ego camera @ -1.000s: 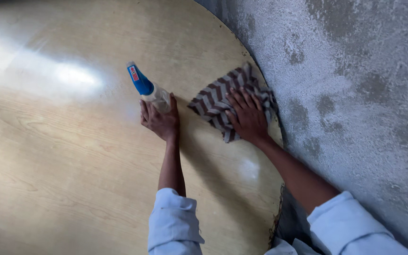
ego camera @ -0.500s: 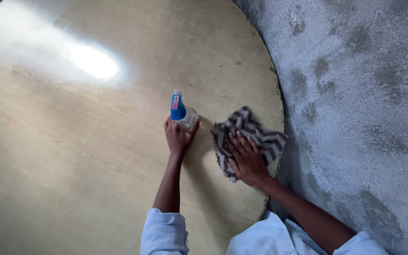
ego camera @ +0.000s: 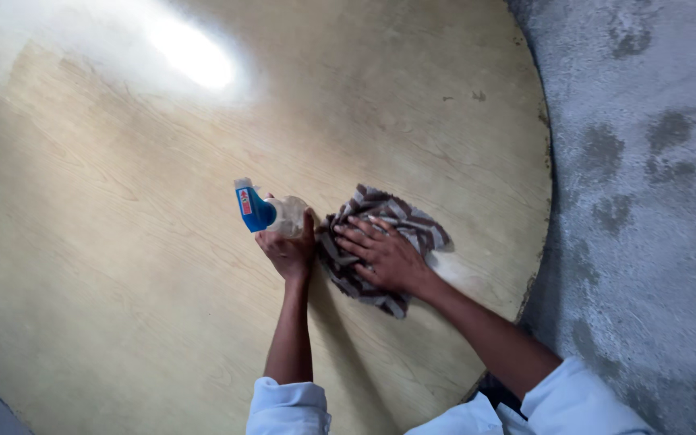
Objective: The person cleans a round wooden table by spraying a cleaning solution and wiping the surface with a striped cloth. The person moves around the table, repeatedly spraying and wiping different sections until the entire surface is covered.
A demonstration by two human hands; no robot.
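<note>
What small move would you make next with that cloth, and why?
Probably sweep the cloth toward the table's edge. The right hand lies flat on it, bunched against the left hand that grips the spray bottle, and small dark specks show on the wood near that edge.

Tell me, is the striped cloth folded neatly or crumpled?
Crumpled: the striped cloth lies bunched in uneven folds on the table under the right hand.

Left hand (ego camera: 287,251) gripping spray bottle (ego camera: 267,214), right hand (ego camera: 382,256) on cloth (ego camera: 412,225)
</note>
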